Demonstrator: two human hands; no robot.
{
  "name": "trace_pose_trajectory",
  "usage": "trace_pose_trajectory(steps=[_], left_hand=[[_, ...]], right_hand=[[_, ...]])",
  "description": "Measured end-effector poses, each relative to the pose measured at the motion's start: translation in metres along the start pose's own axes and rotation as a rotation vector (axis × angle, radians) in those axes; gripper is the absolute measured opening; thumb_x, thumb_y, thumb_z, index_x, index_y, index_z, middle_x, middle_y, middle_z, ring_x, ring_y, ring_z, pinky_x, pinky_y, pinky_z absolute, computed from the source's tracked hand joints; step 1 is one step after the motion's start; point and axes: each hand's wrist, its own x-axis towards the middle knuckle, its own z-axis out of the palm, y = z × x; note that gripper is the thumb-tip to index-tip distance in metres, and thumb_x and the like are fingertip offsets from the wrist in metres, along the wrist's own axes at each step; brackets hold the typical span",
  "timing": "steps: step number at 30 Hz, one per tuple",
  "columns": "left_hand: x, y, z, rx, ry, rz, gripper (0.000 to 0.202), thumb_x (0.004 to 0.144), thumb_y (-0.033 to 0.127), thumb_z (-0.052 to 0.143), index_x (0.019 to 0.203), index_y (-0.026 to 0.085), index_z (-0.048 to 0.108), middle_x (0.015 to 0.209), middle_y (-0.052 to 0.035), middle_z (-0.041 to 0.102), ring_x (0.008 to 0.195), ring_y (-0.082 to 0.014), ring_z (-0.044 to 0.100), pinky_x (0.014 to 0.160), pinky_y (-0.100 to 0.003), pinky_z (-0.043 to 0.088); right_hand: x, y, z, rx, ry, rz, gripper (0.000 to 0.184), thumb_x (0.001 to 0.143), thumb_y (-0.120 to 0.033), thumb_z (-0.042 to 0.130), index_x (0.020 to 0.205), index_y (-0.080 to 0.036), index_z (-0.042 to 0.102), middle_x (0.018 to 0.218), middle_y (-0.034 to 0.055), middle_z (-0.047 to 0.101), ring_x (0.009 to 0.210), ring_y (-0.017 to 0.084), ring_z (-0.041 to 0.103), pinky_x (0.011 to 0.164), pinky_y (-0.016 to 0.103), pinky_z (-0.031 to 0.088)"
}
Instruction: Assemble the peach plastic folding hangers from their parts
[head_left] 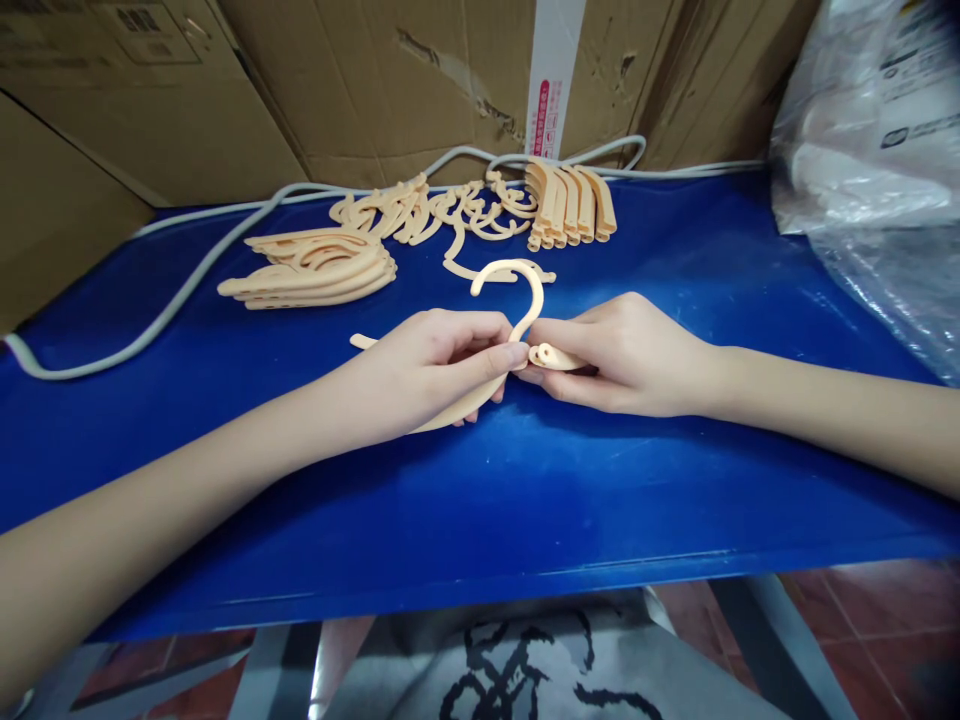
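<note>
My left hand [431, 365] is closed on a cream plastic hanger part with a curved hook [535, 295]. The thumb presses the base of the hook, and a long arm of the part slants out below the palm. A pale tip [363, 342] pokes out behind the same hand. My right hand [634, 355] pinches a cream hanger arm [559, 358] whose rounded, holed end points toward the left fingertips. Both hands meet just above the blue table [600, 500]; whether the two parts touch is hidden by the fingers.
Beyond my hands lie a stack of curved hanger arms [322, 270], a tangle of hook parts [457, 210] and a row of hanger arms [570, 205]. A white cable [180, 300] runs along the back and left. Cardboard boxes [420, 80] and plastic-wrapped packs [870, 140] border the table.
</note>
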Motion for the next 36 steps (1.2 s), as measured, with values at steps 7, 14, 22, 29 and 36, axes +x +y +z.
trace_pose_trajectory(steps=[7, 14, 22, 29, 36], left_hand=[[-0.0014, 0.0006, -0.0011, -0.009, -0.011, 0.001, 0.032, 0.092, 0.043, 0.055, 0.075, 0.017, 0.058, 0.066, 0.0042, 0.058, 0.056, -0.0077, 0.057, 0.052, -0.015, 0.044], [-0.0012, 0.0018, -0.0007, -0.018, -0.013, -0.013, 0.030, 0.091, 0.041, 0.057, 0.075, 0.016, 0.058, 0.066, 0.0045, 0.058, 0.056, -0.0077, 0.056, 0.052, -0.015, 0.043], [-0.0014, 0.0002, -0.0011, -0.013, -0.014, -0.002, 0.030, 0.092, 0.041, 0.056, 0.075, 0.016, 0.058, 0.065, 0.0049, 0.058, 0.056, -0.0070, 0.056, 0.052, -0.015, 0.043], [-0.0002, -0.0019, -0.0012, -0.016, -0.017, -0.004, 0.031, 0.094, 0.042, 0.052, 0.077, 0.016, 0.058, 0.067, 0.0044, 0.059, 0.056, -0.0079, 0.058, 0.052, -0.016, 0.046], [-0.0004, 0.0009, -0.0019, -0.017, -0.027, -0.006, 0.031, 0.092, 0.041, 0.054, 0.076, 0.015, 0.057, 0.068, 0.0042, 0.059, 0.055, -0.0075, 0.057, 0.052, -0.016, 0.046]], right_hand=[[0.0003, 0.0000, -0.0004, 0.013, -0.003, 0.005, 0.013, 0.091, -0.021, 0.045, 0.078, -0.019, 0.048, 0.057, -0.0048, 0.050, 0.047, 0.008, 0.040, 0.050, 0.024, 0.021], [0.0003, -0.0017, -0.0014, 0.000, 0.005, 0.011, 0.017, 0.091, -0.023, 0.048, 0.075, -0.020, 0.044, 0.055, -0.0063, 0.044, 0.045, 0.007, 0.038, 0.049, 0.023, 0.020], [0.0005, -0.0016, -0.0004, -0.006, 0.031, 0.005, 0.015, 0.090, -0.021, 0.050, 0.076, -0.020, 0.045, 0.054, -0.0074, 0.042, 0.044, 0.006, 0.036, 0.048, 0.022, 0.021], [0.0000, -0.0023, -0.0006, 0.013, 0.044, 0.048, 0.007, 0.091, -0.022, 0.048, 0.087, -0.017, 0.052, 0.055, -0.0074, 0.048, 0.043, 0.007, 0.043, 0.047, 0.021, 0.020], [-0.0003, -0.0019, 0.0003, -0.004, 0.047, 0.025, 0.009, 0.091, -0.023, 0.047, 0.084, -0.018, 0.050, 0.056, -0.0058, 0.050, 0.045, 0.008, 0.042, 0.048, 0.023, 0.019]])
